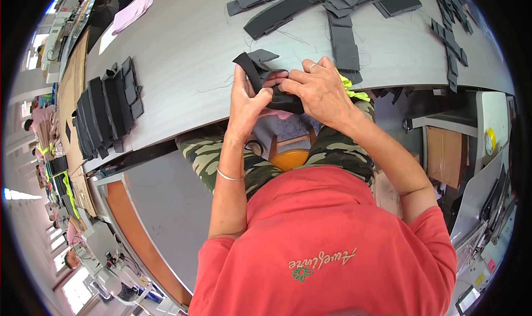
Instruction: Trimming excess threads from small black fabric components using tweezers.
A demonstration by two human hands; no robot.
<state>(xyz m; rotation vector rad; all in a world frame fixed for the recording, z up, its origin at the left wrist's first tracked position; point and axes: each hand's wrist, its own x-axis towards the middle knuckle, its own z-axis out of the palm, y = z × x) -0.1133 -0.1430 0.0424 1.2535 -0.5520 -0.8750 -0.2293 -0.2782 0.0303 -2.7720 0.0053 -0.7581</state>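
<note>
Both my hands are closed on one dark grey fabric piece [250,72] above the table's front edge. My left hand [247,102] pinches it with the thumb in front, and a folded flap sticks up past the fingers. My right hand [320,90], a ring on one finger, grips the other end with bent fingers. Between the hands the cloth is folded and hangs slightly below the edge. Part of it is hidden by my fingers. Bright yellow-green strips [354,88] lie at the table edge beside my right hand.
On the grey table [183,55] lies a row of stacked dark fabric pieces [108,108] at the left. More dark strips [285,14] spread along the far side, with a chain of pieces [343,39] nearer. Loose threads are scattered about. Below right stands a cardboard box [445,156].
</note>
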